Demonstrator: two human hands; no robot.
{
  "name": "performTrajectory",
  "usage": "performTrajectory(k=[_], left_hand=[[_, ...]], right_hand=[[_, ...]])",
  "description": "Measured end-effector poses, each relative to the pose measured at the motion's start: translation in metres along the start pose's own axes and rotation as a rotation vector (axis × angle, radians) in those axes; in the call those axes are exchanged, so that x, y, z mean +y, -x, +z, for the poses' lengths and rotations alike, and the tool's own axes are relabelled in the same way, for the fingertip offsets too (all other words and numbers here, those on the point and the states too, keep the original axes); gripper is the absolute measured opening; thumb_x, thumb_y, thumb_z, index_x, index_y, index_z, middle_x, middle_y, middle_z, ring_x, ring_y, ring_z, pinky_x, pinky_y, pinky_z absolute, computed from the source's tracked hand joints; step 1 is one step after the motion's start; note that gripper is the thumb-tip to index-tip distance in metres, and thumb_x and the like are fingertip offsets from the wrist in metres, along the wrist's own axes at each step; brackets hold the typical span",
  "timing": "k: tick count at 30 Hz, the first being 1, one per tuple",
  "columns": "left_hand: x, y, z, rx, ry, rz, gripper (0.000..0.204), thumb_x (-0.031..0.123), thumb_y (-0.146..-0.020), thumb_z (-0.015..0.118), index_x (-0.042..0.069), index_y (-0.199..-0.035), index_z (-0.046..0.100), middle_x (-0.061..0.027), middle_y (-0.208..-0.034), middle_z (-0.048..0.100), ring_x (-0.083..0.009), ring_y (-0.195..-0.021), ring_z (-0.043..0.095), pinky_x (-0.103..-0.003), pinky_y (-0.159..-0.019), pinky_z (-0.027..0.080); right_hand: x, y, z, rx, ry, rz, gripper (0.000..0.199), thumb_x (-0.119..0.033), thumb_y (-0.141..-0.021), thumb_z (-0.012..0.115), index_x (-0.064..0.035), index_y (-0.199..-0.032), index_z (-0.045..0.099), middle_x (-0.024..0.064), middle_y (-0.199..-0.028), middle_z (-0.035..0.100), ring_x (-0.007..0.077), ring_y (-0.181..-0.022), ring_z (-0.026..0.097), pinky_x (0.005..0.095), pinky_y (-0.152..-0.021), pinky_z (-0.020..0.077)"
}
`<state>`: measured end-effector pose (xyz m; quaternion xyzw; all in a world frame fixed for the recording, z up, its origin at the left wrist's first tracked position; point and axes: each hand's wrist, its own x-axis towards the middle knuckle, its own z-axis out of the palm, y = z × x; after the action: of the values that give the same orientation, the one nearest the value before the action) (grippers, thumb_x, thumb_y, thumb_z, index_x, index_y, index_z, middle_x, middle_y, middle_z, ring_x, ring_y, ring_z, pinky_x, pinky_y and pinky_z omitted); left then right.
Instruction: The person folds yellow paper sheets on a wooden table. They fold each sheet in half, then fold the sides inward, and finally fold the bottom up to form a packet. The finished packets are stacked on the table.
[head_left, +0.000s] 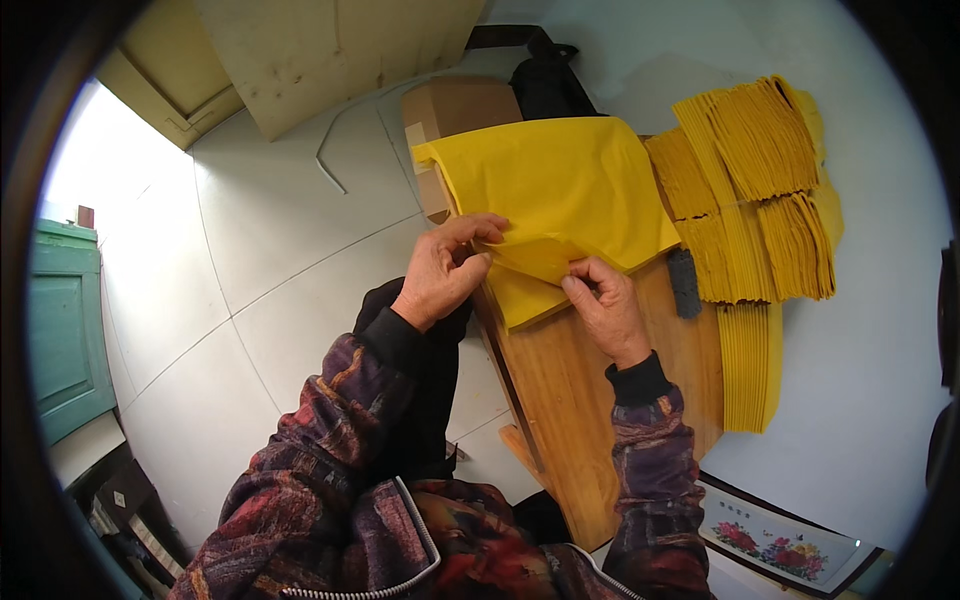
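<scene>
A yellow cloth-like sheet (560, 180), folded in layers, lies over the far part of a wooden table (600, 400). My right hand (608, 310) pinches the raised edge of its upper layer between thumb and fingers, and a shallow gap shows under that layer. At the left side of the sheet is my left hand (448, 265). Its fingers curve over the yellow material, with the thumb apart from them. Whether the left fingertips press on the layer is hard to see.
Bundles of folded yellow material (750, 190) are stacked to the right, beside a dark grey roll-like object (684, 283). Behind the table stand a cardboard box (460, 105) and a black object (550, 80). A bent thin rod (325, 160) lies on the tiled floor (290, 270).
</scene>
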<state>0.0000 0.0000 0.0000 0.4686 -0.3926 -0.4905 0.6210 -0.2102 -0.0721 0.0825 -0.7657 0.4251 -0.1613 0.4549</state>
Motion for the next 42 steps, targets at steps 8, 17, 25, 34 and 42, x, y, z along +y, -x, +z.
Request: performTrajectory(k=[8,17,25,34,42], left_hand=[[-0.004,-0.001,-0.001,-0.026,-0.005,0.076,0.030,-0.002,-0.072,0.048,-0.002,-0.100,0.059,-0.0097,-0.121,0.060,-0.0174,-0.110,0.053,-0.030,-0.097,0.041],[-0.008,0.001,0.005,0.038,-0.106,0.082,0.027,-0.004,-0.081,0.054,0.000,-0.107,0.062,-0.0050,-0.113,0.063,-0.0115,-0.095,0.055,-0.025,-0.087,0.045],[-0.017,-0.004,0.012,0.192,-0.153,0.127,0.017,0.008,-0.088,0.066,0.000,-0.103,0.066,-0.0025,-0.097,0.068,-0.0080,-0.071,0.052,-0.021,-0.066,0.045],[-0.020,-0.005,0.011,0.214,-0.172,0.165,0.015,0.008,-0.088,0.065,-0.001,-0.101,0.066,-0.0027,-0.098,0.069,-0.0072,-0.069,0.052,-0.022,-0.063,0.045],[-0.014,-0.003,0.011,0.173,-0.121,0.179,0.016,0.006,-0.089,0.063,-0.001,-0.102,0.065,-0.0037,-0.099,0.068,-0.0072,-0.072,0.052,-0.021,-0.067,0.045]], right_hand=[[0.002,0.000,0.002,0.035,-0.038,-0.017,0.018,-0.016,-0.092,0.062,0.0018,-0.093,0.060,0.0028,-0.080,0.060,0.0113,-0.076,0.053,0.0257,-0.069,0.0449],[0.003,-0.002,0.001,0.069,-0.007,0.001,0.018,-0.016,-0.094,0.058,0.0009,-0.092,0.058,0.0036,-0.077,0.058,0.0122,-0.072,0.052,0.0268,-0.063,0.0442],[0.001,0.033,0.018,0.398,0.387,-0.291,0.022,-0.003,-0.083,0.065,-0.0018,-0.104,0.061,0.0117,-0.101,0.058,0.0293,-0.091,0.056,0.0350,-0.079,0.0475],[0.010,0.029,0.034,0.217,0.742,-0.476,0.027,-0.001,-0.080,0.064,-0.0056,-0.107,0.066,0.0091,-0.105,0.057,0.0298,-0.100,0.052,0.0375,-0.086,0.0472],[0.004,0.013,0.016,0.119,0.399,-0.375,0.018,0.006,-0.073,0.066,-0.0032,-0.089,0.064,0.0091,-0.092,0.062,0.0284,-0.089,0.057,0.0344,-0.078,0.0477]])
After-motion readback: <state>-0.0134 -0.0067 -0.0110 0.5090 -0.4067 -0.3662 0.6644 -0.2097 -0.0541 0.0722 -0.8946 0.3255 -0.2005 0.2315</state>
